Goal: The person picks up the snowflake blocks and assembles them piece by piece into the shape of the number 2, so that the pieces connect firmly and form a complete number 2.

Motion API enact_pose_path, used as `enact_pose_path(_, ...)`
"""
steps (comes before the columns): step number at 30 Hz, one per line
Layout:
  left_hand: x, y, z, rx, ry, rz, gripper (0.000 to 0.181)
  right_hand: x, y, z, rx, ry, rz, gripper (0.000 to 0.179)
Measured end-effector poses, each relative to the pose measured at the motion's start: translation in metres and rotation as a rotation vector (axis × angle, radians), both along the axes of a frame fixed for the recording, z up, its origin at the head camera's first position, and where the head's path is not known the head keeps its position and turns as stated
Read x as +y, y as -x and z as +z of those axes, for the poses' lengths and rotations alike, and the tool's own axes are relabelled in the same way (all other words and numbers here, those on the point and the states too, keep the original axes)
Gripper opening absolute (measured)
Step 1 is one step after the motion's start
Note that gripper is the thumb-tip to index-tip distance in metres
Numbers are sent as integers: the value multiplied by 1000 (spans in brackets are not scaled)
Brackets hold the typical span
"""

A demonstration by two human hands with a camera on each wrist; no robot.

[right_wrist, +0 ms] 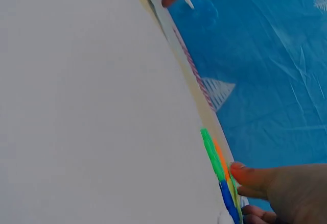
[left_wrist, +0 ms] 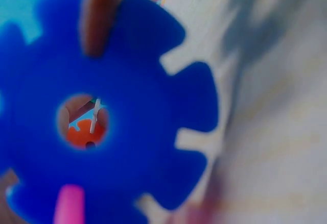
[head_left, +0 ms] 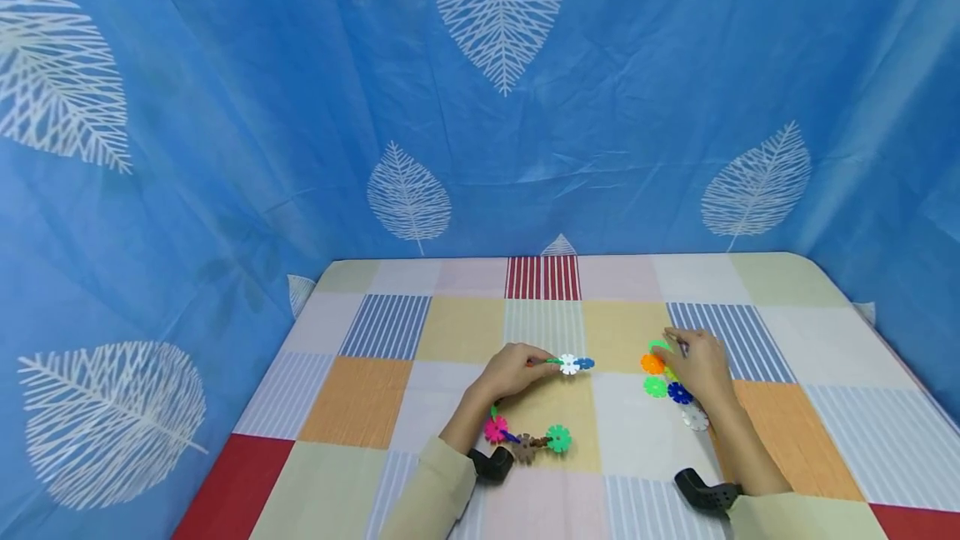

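My left hand (head_left: 516, 369) pinches a chain of notched plastic snowflake discs, with a white disc (head_left: 568, 365) and a blue disc (head_left: 587, 363) sticking out past its fingertips. The chain curves down below that hand through a pink disc (head_left: 496, 429) and a brown disc (head_left: 525, 448) to a green disc (head_left: 558, 439). In the left wrist view a big blue disc (left_wrist: 138, 132) fills the foreground. My right hand (head_left: 701, 363) reaches over a loose group of discs, thumb and fingers apart at an orange disc (head_left: 652, 364) and a green one (head_left: 660, 346).
Beside the right hand lie another green disc (head_left: 656, 387), a dark blue disc (head_left: 679, 392) and a whitish disc (head_left: 694, 417). A patchwork cloth (head_left: 450, 327) covers the table. Blue leaf-print curtains (head_left: 600, 107) hang behind and at both sides.
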State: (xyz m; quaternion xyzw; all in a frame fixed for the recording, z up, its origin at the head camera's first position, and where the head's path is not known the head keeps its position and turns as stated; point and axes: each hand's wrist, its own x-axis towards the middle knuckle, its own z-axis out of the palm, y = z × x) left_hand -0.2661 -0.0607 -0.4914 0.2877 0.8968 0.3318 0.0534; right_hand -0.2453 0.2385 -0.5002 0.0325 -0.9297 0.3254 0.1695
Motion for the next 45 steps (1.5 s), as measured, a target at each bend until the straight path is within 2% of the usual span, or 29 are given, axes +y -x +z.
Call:
enact_pose_path(3,0,0,0,1,7,4,29,9,-2,-1,-46,-33,-15,33)
enact_pose_path(7,1,0,0,9,7,-7,29,9,-1,1,-68,67,-17,29)
enact_pose_path(10,1,-1,0,3,6,1,30,0,-1,6,-150,280,69,32)
enact_pose_path(14,1,-1,-1,0,7,9,30,-22,-3,9,-319,580,249,41)
enact_pose_path(16,1,-1,0,3,7,11,31,-34,-3,7,-384,667,305,42)
enact_pose_path(19,2,-1,0,7,9,12,31,-46,-4,3,-423,751,329,41)
enact_pose_path(27,1,0,-2,3,4,8,30,-56,-7,-4,-442,891,321,37)
enact_pose_path(32,1,0,-4,3,-1,20,30,-67,-8,-6,-458,995,273,31)
enact_pose_path(38,0,1,-2,-11,-17,28,29,-75,-11,-7,-447,1021,264,25)
enact_pose_path(41,-2,3,-2,-49,-67,4,30,-76,-10,-7,-432,1031,262,26)
enact_pose_path(44,-9,7,-2,-142,-166,-11,35,-76,-8,-8,-419,1045,263,27)
enact_pose_path(45,-13,8,-2,-191,-214,-5,36,-76,-8,-8,-416,1048,261,28)
